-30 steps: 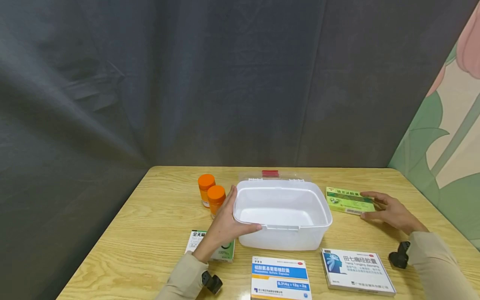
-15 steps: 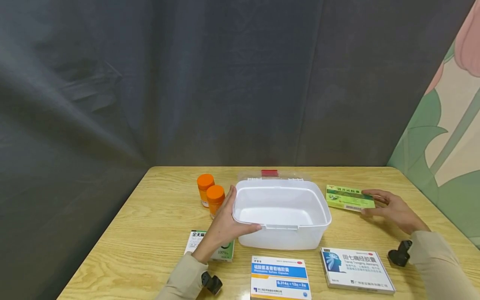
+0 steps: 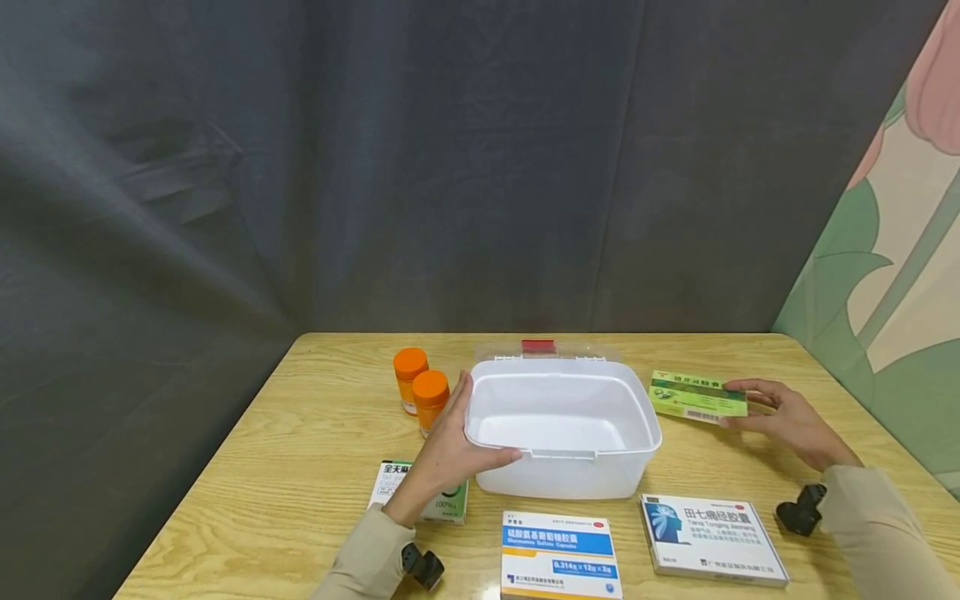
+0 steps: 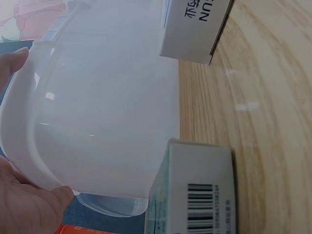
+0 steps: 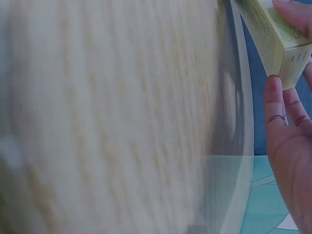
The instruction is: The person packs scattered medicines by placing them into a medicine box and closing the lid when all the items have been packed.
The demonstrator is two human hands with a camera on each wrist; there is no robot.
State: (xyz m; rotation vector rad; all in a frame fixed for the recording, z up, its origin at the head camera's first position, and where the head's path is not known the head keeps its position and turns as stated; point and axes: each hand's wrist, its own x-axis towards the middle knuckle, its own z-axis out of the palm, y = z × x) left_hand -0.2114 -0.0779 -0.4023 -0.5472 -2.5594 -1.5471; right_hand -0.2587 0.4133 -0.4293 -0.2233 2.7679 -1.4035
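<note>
Head view: I see a white tub (image 3: pixel 562 475) on the counter (image 3: pixel 300 467), its clear lid (image 3: pixel 495 351) behind it.
Left hand (image 3: pixel 450 450): holds the tub's left rim between thumb and fingers.
Right hand (image 3: pixel 795 427): pinches the right end of a green box (image 3: pixel 690 396), just right of the tub.
Orange bottles (image 3: pixel 432 402): 2, left of the tub.
Other boxes (image 3: pixel 716 542): 3 on the near side, 1 partly behind the left hand.

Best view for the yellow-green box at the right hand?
Head: the yellow-green box shows its printed face nearly whole, with the right hand gripping one end. Right wrist: closer, but only an end and partial sides, cropped by the frame and partly covered by fingers. Left wrist: not visible.
</note>
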